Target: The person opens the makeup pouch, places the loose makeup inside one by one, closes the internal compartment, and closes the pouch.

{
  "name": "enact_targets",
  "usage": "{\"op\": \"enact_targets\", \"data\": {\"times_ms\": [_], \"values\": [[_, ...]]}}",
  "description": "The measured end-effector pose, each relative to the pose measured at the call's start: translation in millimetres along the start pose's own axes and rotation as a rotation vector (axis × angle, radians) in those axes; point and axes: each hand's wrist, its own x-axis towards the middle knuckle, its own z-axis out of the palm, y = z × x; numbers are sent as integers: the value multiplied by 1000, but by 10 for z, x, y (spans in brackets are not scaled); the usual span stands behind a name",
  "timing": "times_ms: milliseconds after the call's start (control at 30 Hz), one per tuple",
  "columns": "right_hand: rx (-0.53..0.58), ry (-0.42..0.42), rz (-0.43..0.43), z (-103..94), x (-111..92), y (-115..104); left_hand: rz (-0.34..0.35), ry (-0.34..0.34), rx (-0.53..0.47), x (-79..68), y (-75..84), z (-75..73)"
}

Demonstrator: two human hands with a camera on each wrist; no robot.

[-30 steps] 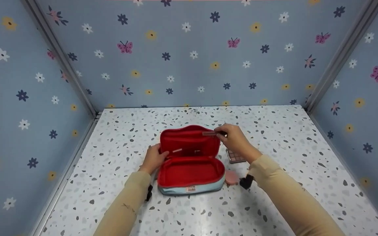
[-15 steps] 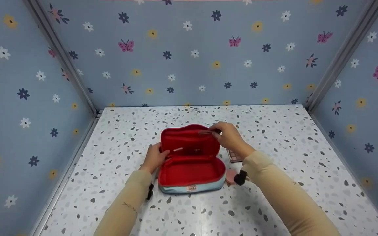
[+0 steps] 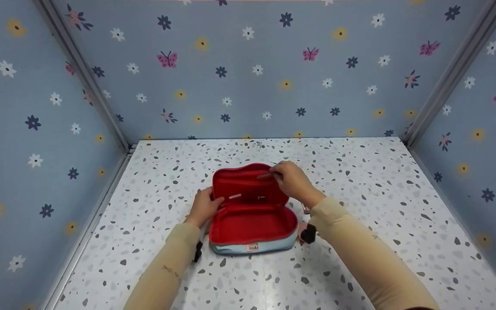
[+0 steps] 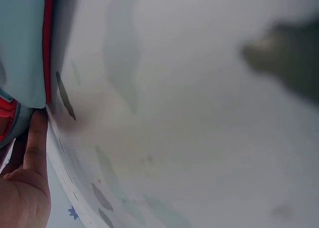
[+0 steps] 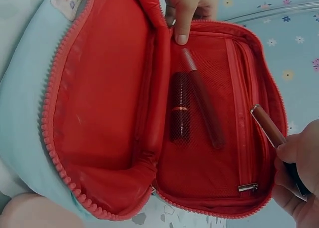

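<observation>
A cosmetic bag (image 3: 248, 226), light blue outside and red within, lies unzipped with its lid raised. My left hand (image 3: 203, 207) grips the lid's left edge, thumb inside and fingers behind. Between thumb and fingers, my right hand (image 3: 294, 181) pinches a lip gloss tube (image 5: 269, 125) by its dark cap. The tube's clear-ended body points at the zippered opening of the lid's mesh pocket (image 5: 234, 158). Behind that mesh lie a dark lipstick (image 5: 180, 108) with a gold band and a slim tube (image 5: 204, 103) with a pale end.
A round pink item (image 5: 37, 213) rests by the bag's right side, partly covered by the black wrist camera (image 3: 308, 234). The edge of a makeup palette (image 3: 305, 209) shows beside the right sleeve. Flowered panels (image 3: 248, 77) enclose the speckled table (image 3: 166, 172) at the back and sides.
My right hand has moved left over the lid with the lip gloss tube, which now tilts down toward the pocket. The left hand keeps its grip on the lid.
</observation>
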Motion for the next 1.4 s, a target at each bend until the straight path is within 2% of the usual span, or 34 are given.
{"op": "enact_targets", "data": {"times_ms": [267,700,933,1400], "values": [[-63,6,-62,90,2,-40,-53,-19,27,10,16,-5],[-55,-75,-30,175,40,-164,-12,-13,23,-6,13,-10],[-23,-78,-31,207,45,-182,-13,-20,12,-8,12,-11],[19,41,20,159,2,-86,-44,-26,5,-20,26,-11]]}}
